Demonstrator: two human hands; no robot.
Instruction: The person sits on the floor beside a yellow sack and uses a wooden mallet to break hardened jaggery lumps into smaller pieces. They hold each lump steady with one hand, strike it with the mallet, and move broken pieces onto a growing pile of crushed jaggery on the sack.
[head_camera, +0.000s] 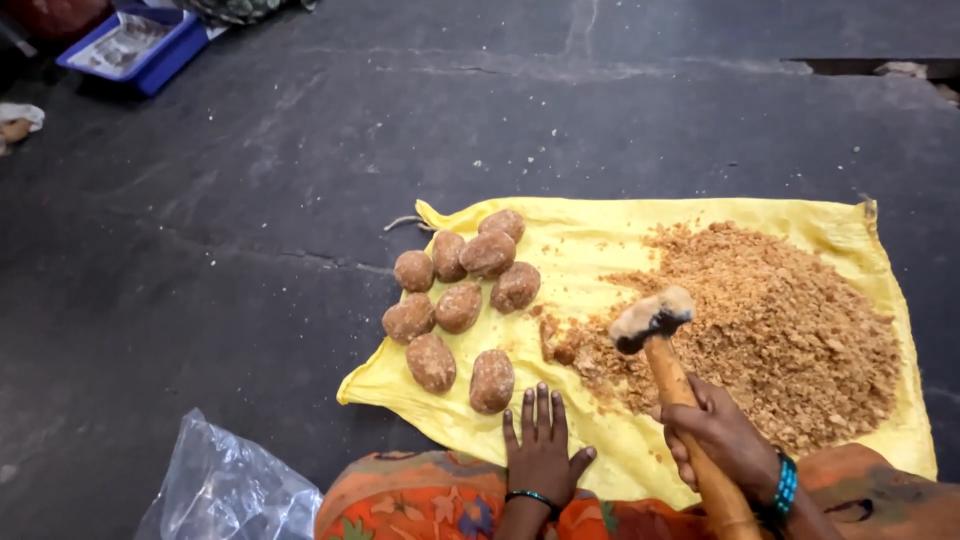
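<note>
My right hand (722, 433) grips the wooden handle of a hammer (652, 320), whose crumb-coated head hangs just above a broad heap of crushed brown crumbs (780, 330). My left hand (541, 450) lies flat, fingers spread, on the near edge of a yellow cloth (590, 245) spread on the floor. Several round brown lumps (460, 305) sit in a cluster on the cloth's left part, the nearest one (491, 381) just ahead of my left fingertips. A small broken chunk (560, 340) lies between the lumps and the heap.
The cloth lies on a dark, cracked stone floor (250, 200). A crumpled clear plastic bag (225, 490) sits at the near left. A blue tray (135, 45) stands far left at the back. Orange patterned fabric (420, 500) covers my lap at the bottom.
</note>
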